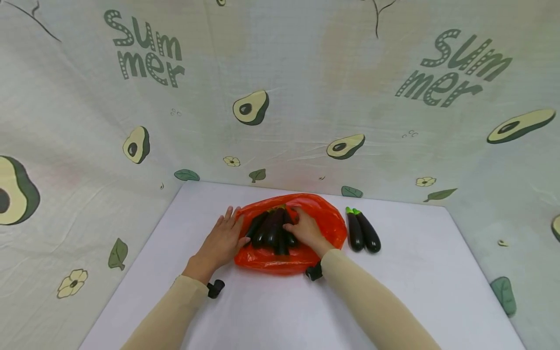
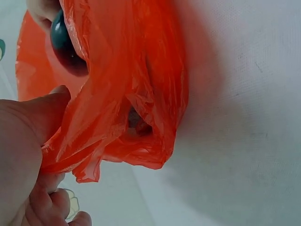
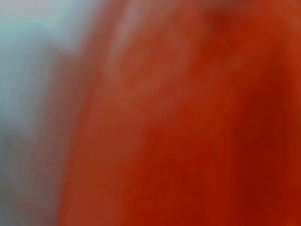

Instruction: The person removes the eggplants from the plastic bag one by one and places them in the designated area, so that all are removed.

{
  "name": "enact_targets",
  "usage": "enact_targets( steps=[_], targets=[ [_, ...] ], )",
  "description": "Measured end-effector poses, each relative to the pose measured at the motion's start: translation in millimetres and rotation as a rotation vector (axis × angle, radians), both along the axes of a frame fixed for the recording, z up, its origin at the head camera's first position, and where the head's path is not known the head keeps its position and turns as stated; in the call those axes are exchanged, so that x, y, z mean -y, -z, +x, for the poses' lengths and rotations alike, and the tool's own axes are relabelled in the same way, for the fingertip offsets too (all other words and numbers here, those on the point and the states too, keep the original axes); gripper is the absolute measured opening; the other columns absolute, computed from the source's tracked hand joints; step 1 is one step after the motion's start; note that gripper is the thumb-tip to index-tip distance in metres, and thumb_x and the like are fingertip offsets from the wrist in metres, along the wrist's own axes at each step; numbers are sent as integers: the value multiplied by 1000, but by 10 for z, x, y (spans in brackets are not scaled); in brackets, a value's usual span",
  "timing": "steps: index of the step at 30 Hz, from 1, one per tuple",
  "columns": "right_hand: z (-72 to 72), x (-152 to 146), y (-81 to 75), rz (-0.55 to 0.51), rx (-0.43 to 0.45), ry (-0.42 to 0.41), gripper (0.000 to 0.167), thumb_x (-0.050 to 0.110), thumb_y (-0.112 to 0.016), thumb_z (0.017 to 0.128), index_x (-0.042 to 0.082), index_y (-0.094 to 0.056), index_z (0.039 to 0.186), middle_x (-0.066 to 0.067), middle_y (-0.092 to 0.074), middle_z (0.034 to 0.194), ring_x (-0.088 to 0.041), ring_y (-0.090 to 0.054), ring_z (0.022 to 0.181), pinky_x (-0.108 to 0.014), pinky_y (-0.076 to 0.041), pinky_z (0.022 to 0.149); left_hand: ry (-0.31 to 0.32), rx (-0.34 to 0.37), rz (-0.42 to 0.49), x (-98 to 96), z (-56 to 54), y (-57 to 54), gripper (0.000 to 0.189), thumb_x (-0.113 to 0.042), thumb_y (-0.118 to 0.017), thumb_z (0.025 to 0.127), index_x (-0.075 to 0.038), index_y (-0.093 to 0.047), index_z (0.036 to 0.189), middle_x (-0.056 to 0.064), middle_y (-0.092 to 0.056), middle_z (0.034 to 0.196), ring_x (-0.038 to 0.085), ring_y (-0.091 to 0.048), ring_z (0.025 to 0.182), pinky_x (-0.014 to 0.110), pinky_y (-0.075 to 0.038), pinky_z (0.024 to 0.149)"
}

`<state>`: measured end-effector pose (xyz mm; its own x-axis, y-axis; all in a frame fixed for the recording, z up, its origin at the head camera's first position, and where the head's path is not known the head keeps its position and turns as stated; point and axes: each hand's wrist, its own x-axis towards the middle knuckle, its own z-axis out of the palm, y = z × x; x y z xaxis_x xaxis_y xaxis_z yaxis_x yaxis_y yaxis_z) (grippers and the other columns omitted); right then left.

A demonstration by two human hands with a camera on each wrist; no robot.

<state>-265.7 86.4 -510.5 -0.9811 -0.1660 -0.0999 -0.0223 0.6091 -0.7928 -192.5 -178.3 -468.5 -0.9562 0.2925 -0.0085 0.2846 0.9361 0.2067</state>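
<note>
A red plastic bag (image 1: 329, 221) lies with its mouth open upward, holding several dark eggplants (image 1: 273, 227) with green stem ends. My left hand (image 1: 223, 239) is at the bag's left rim, fingers spread outside and the thumb over the edge. The left wrist view shows the bag's film (image 2: 108, 94) caught between thumb and fingers. Reaching into the bag from the right, my right hand (image 1: 308, 231) grips the rightmost eggplant (image 1: 290, 238) between thumb and fingers. Its rounded end (image 2: 66, 47) shows in the left wrist view. Blurred red film fills the right wrist view.
Two more eggplants (image 1: 362, 231) lie side by side on the white table (image 1: 407, 272), just right of the bag. A cloth (image 1: 297, 73) printed with avocados and leaves hangs behind the table and along both sides.
</note>
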Motion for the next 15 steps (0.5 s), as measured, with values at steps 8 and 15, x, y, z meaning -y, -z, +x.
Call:
enact_targets(
  steps=[8, 15],
  targets=[
    [32, -183, -56, -44, 64, 55, 69, 15, -78, 89, 2, -51, 151, -23, -72, 123, -33, -72, 106, -49, -63, 93, -25, 9, 36, -24, 26, 25, 81, -38, -69, 103, 1, -32, 164, 21, -23, 174, 43, -10, 163, 59, -18, 130],
    [101, -328, -113, -30, 142, 77, 70, 19, -74, 93, 6, -46, 156, -22, -66, 134, -35, -67, 112, -54, -60, 99, -35, 12, 44, -44, 37, 27, 83, -38, -70, 102, 1, -32, 164, 20, -22, 174, 42, -9, 164, 59, -19, 130]
  ],
)
